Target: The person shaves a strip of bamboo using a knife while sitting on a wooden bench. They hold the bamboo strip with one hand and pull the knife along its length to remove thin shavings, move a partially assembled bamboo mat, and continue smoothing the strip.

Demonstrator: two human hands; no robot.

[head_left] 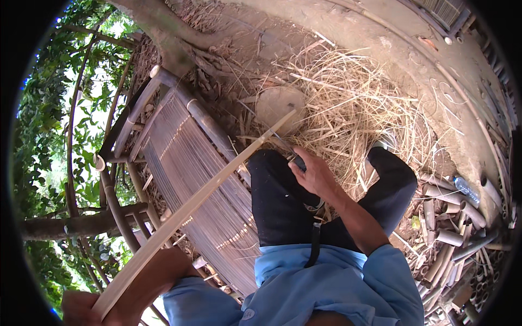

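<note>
A long pale bamboo strip (190, 206) runs slantwise from the lower left to the middle of the view. My left hand (81, 308) is closed round its near end, at the lower left edge. In front of my knee, my right hand (315, 173) grips a knife (283, 144) by its dark handle. Its narrow blade meets the strip near the far end; the exact contact is too small to make out. Beyond that end stands a round, flat-topped wooden block (280, 106), partly covered by the strip's tip.
Pale shavings (359, 98) are heaped on the ground ahead and to the right. A slatted bamboo bench (198, 168) lies left of my leg, beneath the strip. Cut bamboo tubes (450, 237) and a plastic bottle (466, 189) lie at right. A tree trunk (168, 41) rises at the far left.
</note>
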